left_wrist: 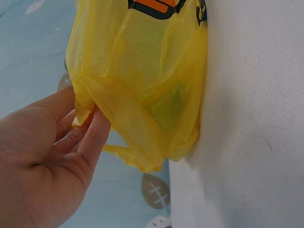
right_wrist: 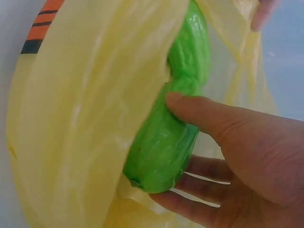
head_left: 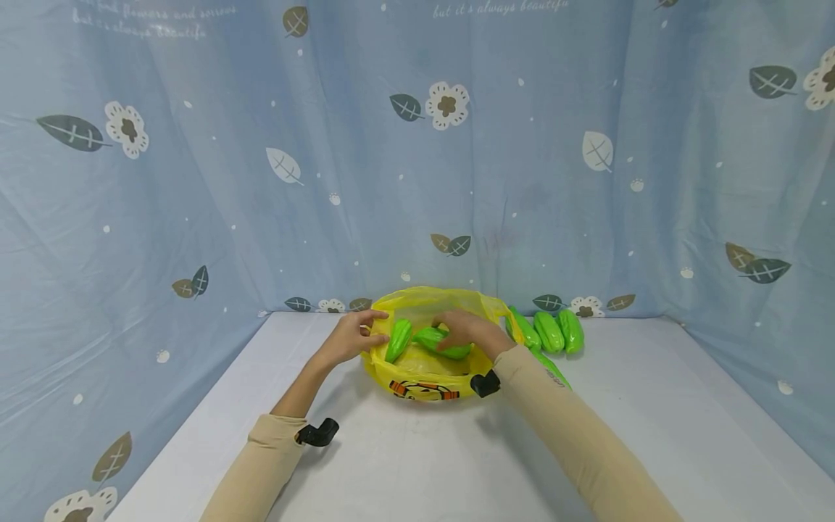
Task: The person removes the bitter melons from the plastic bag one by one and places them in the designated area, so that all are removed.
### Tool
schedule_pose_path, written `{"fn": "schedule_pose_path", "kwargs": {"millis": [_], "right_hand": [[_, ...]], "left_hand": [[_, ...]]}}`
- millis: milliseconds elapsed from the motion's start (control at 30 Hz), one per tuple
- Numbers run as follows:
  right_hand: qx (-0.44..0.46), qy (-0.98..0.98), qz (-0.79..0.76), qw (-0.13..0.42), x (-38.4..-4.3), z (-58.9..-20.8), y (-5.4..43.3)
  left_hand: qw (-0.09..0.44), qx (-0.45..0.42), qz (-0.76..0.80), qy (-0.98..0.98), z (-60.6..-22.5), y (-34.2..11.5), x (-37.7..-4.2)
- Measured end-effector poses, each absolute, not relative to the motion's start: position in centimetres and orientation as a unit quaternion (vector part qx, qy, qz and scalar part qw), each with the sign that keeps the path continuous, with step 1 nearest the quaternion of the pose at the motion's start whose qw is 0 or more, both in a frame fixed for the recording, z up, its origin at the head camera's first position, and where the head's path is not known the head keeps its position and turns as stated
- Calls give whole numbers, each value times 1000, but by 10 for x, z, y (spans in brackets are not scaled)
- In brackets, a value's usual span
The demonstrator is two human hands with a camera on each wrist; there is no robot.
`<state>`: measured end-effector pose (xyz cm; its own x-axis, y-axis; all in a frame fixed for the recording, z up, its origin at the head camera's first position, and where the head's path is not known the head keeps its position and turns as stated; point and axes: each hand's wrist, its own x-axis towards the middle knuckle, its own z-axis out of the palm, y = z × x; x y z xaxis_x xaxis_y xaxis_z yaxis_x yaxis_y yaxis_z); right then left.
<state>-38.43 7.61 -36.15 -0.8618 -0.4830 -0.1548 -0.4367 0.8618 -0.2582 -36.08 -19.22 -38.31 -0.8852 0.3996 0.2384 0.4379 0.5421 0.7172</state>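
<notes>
A yellow plastic bag (head_left: 430,383) with an orange and black print stands with its mouth spread on the white table. My left hand (head_left: 350,335) grips the bag's left rim, and in the left wrist view a fold of the yellow plastic hangs by the fingers. Inside the bag, my right hand (right_wrist: 237,147) holds a glossy, ridged green vegetable (right_wrist: 164,145) between thumb and fingers. Another green vegetable (head_left: 399,339) lies to its left in the bag, and the two touch end to end in the right wrist view.
Several more green vegetables (head_left: 549,333) lie on the white table (head_left: 417,457) right of the bag, one partly behind the right forearm. A blue curtain (head_left: 365,203) with leaves and flowers surrounds the table's back and sides. Each wrist carries a black camera mount (head_left: 318,433).
</notes>
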Motion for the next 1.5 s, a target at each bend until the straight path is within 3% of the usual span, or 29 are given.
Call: {"fn": "schedule_pose_path", "kwargs": {"millis": [900, 1500], "right_hand": [[-275, 941, -165, 104, -378, -330, 100], [-293, 936, -185, 65, -364, -313, 122]], "left_hand": [[27, -242, -418, -875, -385, -193, -360], [31, -240, -406, -881, -384, -193, -361]]}}
